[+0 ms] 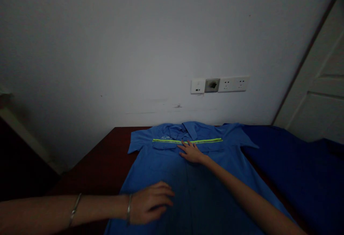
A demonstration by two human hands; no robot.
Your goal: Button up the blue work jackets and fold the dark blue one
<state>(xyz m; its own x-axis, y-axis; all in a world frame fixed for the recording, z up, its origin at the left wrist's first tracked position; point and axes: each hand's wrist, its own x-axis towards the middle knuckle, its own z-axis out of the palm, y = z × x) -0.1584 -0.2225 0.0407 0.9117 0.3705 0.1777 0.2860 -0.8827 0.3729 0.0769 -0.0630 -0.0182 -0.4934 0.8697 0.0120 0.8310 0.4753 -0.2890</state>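
A blue short-sleeved work shirt (172,170) lies spread out, front side up, with its collar toward the wall. A yellow-green reflective stripe (208,141) crosses its chest above the pocket flaps. My right hand (191,152) rests on the chest near the stripe, fingers spread, the palm turned down. Lower and to the left, my left hand (152,202) is over the shirt's front with its fingers loosely curved and apart, holding nothing. It is slightly blurred, and whether it touches the cloth I cannot tell. Two bracelets are on the left wrist and forearm.
The shirt lies on a dark red table (107,159) set against a white wall (134,48). Dark blue cloth (290,167) covers the table's right side. Sockets and a switch panel (220,84) are on the wall, and a white door (322,84) stands at the right.
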